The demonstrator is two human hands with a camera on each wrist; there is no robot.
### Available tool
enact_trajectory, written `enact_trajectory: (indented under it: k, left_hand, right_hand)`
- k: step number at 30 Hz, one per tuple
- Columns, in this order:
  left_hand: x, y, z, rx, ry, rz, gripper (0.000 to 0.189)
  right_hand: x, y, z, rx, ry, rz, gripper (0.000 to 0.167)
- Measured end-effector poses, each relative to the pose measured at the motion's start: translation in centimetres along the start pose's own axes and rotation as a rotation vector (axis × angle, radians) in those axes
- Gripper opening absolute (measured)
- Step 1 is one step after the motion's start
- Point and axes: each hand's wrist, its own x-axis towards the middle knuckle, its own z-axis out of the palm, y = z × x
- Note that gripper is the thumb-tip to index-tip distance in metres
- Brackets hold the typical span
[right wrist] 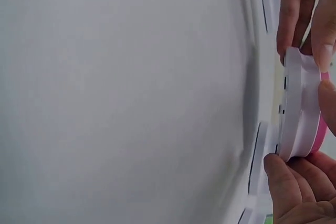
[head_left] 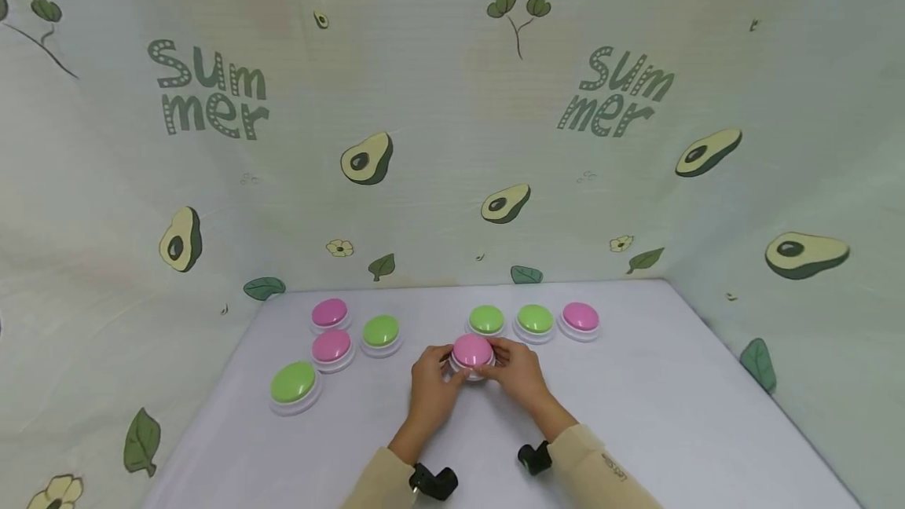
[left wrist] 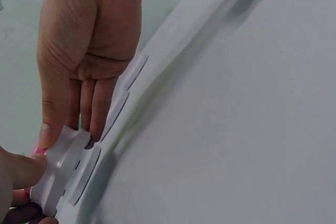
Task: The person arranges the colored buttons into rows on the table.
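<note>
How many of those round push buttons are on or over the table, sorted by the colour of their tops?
Pink-topped buttons: 4, counting the one held between the left hand and right hand
Green-topped buttons: 4
Total: 8

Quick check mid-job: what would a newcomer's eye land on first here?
First, the pink button held between the left hand and right hand over the white table. Next, the four buttons at left, two pink and two green, and the three buttons behind, toward the right. Behind the table, the pale backdrop printed with avocados.
</note>
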Motion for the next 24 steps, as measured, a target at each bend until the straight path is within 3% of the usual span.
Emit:
enact_trajectory:
  k: [9,15,19,24]
  left_hand:
    - [0.5,2.3,5.3,-0.126,-0.068,0.084,0.045]
    - [0.8,3.3,8.1,-0.201,-0.129,0.132,0.047]
    - [1.0,4.0,9.5,-0.186,-0.165,0.167,0.045]
    - [1.0,5.2,11.1,-0.147,-0.248,0.157,0.047]
  right_hand:
    - [-0.2,2.1,-5.6,-0.034,0.084,0.096,0.055]
    - [-0.6,2.9,-8.8,-0.062,0.101,0.158,0.058]
    - [-0.9,3.2,-10.7,-0.089,0.107,0.185,0.062]
    - [-1.2,3.8,-12.8,-0.103,0.115,0.231,0.069]
